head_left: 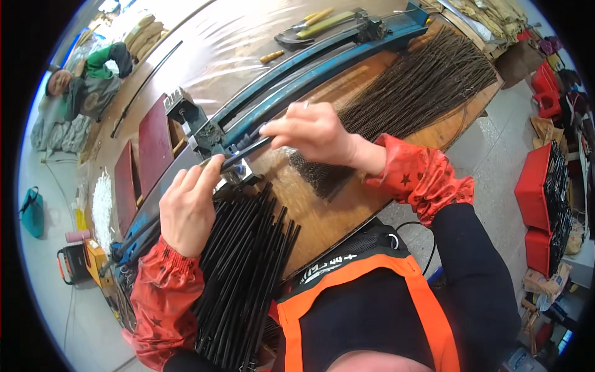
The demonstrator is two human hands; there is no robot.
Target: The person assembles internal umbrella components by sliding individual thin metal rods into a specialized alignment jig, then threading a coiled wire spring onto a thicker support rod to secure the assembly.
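Observation:
A short stretch of black tube (251, 149) shows between my two hands, slanting up to the right. My left hand (188, 208) pinches its lower end with thumb and fingers. On its upper end my right hand (313, 133) is closed, thumb and forefinger together. Both hands are just above the clamp end (211, 137) of a long blue metal bench rig (291, 99). Below them lies a bundle of long black tubes (248, 260). To the right, a wide pile of thin, dark, coiled spring-like rods (421, 87) covers the wooden board (325, 229).
Behind the rig lie a hammer-like tool (297, 37) and a small yellow-brown handle (271, 57). Dark red boards (155, 137) are at the left. Red bins (536, 186) with black pieces stand on the floor at right. Another person (93, 84) is at the far left.

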